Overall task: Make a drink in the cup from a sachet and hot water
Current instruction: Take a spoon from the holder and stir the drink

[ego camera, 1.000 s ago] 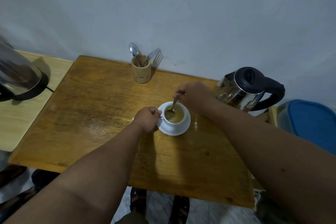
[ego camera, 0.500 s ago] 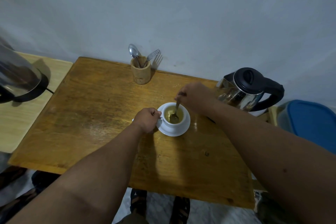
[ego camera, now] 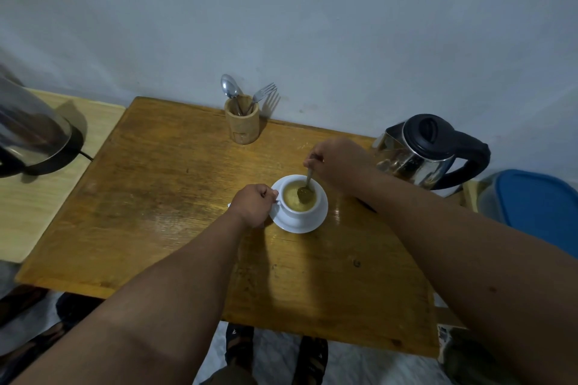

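Observation:
A white cup (ego camera: 298,208) with yellowish-brown drink stands on a white saucer (ego camera: 316,222) near the middle of the wooden table (ego camera: 156,197). My left hand (ego camera: 255,205) grips the cup's handle on its left side. My right hand (ego camera: 339,161), just behind and right of the cup, pinches the stem of a metal spoon (ego camera: 306,189) whose bowl dips into the drink at the right side. A steel kettle with black lid and handle (ego camera: 428,151) stands at the table's right edge behind my right arm. No sachet is visible.
A wooden holder (ego camera: 242,123) with a spoon and a fork stands at the back edge by the wall. A second kettle on a base (ego camera: 31,134) sits on a lower pale surface to the left. A blue-lidded container (ego camera: 538,209) is at the right.
The spoon's bowl has circled inside the cup from the left side to the right side, and my right hand shifted slightly with it. My left hand stays on the handle.

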